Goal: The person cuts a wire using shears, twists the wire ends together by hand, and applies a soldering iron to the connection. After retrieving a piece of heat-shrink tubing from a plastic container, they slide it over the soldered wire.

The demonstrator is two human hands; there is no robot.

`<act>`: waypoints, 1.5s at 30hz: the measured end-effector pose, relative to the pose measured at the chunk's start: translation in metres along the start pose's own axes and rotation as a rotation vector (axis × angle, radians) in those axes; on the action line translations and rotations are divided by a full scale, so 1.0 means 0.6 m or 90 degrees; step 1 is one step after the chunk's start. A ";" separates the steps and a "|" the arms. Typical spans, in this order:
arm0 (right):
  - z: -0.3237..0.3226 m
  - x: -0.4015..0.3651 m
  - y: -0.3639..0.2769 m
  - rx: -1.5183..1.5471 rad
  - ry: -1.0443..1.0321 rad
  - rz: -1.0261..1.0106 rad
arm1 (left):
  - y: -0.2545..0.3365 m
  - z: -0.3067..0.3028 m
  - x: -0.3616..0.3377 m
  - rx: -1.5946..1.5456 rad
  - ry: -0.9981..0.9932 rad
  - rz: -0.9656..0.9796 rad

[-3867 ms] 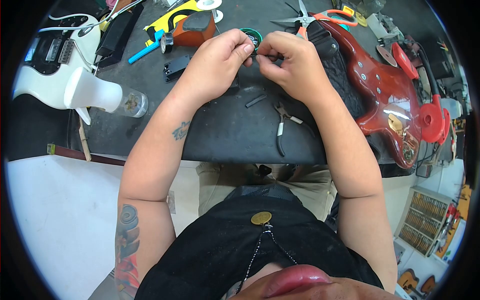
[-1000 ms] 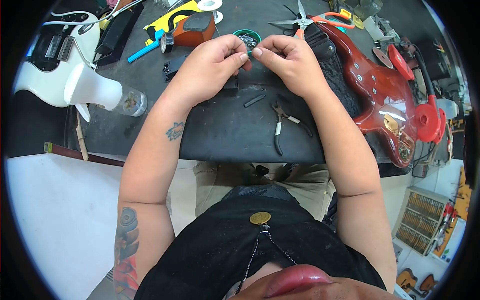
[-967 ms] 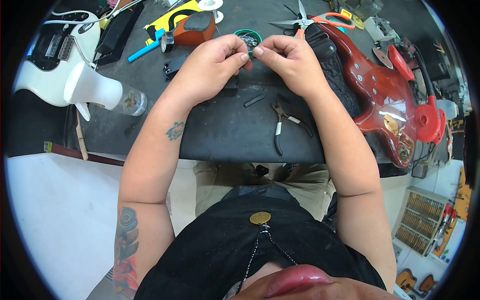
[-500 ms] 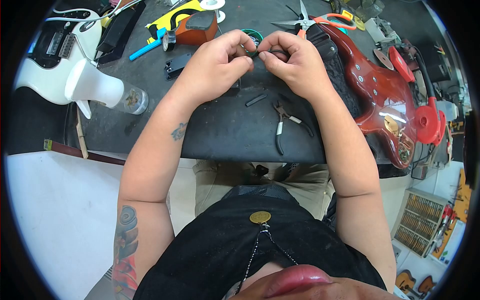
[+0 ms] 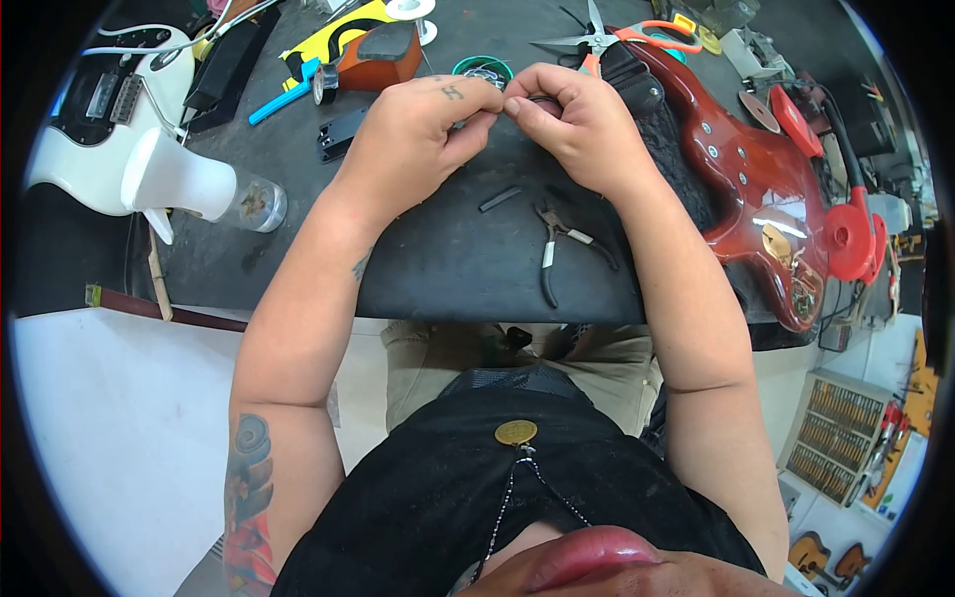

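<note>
My left hand and my right hand meet fingertip to fingertip above the dark bench mat. Both are closed in a pinch. A thin black wire shows as a small curve inside my right fingers. What my left fingertips pinch is hidden behind them. Just beyond the hands stands a green round tub with small thin pieces in it. On the mat nearer my body lie a short black tube and cutting pliers with dark handles, their jaws pointing away from me.
To the right lies a glossy red guitar body, with orange-handled scissors beyond it. On the left are a white spray bottle and a white guitar. A black box-like part sits beside my left wrist.
My left hand has rolled over so that its back faces up more, and its fingers now cover more of the pinch. My right hand has barely moved. More of the green tub shows.
</note>
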State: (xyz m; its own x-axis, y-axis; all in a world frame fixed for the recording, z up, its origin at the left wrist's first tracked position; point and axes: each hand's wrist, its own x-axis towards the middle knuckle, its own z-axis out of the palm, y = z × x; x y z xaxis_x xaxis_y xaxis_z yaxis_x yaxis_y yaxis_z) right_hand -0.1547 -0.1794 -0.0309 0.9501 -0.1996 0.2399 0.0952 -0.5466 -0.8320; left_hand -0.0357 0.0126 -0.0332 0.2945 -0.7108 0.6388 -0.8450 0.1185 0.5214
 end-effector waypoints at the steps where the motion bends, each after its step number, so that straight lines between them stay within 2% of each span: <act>1: 0.001 -0.001 0.000 0.011 0.006 -0.020 | 0.003 -0.004 0.001 -0.001 -0.013 -0.015; 3: -0.002 -0.002 -0.004 0.002 -0.001 -0.015 | 0.002 -0.006 0.001 -0.001 -0.027 -0.031; 11: -0.004 -0.003 -0.001 -0.034 -0.023 -0.016 | -0.009 -0.006 -0.002 0.137 -0.033 0.128; 15: -0.001 0.001 0.011 -0.033 -0.014 -0.032 | -0.011 -0.005 -0.001 0.116 -0.012 0.124; 17: 0.000 0.005 0.021 -0.016 -0.012 -0.028 | -0.005 -0.011 0.000 -0.041 -0.064 -0.086; 19: 0.002 0.011 0.025 0.143 -0.028 0.001 | -0.009 -0.008 0.001 -0.045 -0.064 -0.069; 20: -0.001 0.009 0.025 0.143 -0.028 0.001 | -0.011 -0.007 0.002 -0.049 -0.063 -0.053; 22: -0.009 0.006 0.003 0.118 -0.081 0.091 | -0.011 -0.009 0.003 -0.032 -0.065 -0.032; 24: -0.007 0.006 0.010 0.112 -0.088 0.085 | -0.010 -0.011 0.004 -0.016 -0.067 -0.011; 27: -0.009 0.005 0.006 0.116 -0.097 0.070 | -0.010 -0.014 0.003 -0.019 -0.077 -0.031; 29: -0.010 0.004 0.005 0.127 -0.098 0.064 | -0.010 -0.017 0.000 -0.040 -0.105 -0.110; 33: -0.012 0.002 -0.004 0.030 -0.090 0.063 | -0.012 -0.012 0.001 -0.173 -0.095 -0.154; 35: -0.010 0.000 -0.006 -0.011 -0.088 0.063 | 0.000 -0.011 0.005 -0.163 -0.108 -0.263; 39: -0.001 -0.003 0.003 -0.031 -0.031 -0.007 | 0.016 -0.019 0.011 -0.109 -0.164 -0.243; 45: -0.002 -0.006 -0.012 -0.150 0.011 -0.071 | -0.003 -0.002 0.004 -0.110 -0.091 -0.193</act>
State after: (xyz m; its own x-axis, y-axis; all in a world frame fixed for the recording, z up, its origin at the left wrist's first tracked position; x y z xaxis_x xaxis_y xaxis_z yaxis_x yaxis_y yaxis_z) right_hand -0.1592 -0.1755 -0.0252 0.9320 -0.1402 0.3341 0.1257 -0.7398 -0.6610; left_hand -0.0330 0.0115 -0.0317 0.4445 -0.8196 0.3614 -0.6373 -0.0058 0.7706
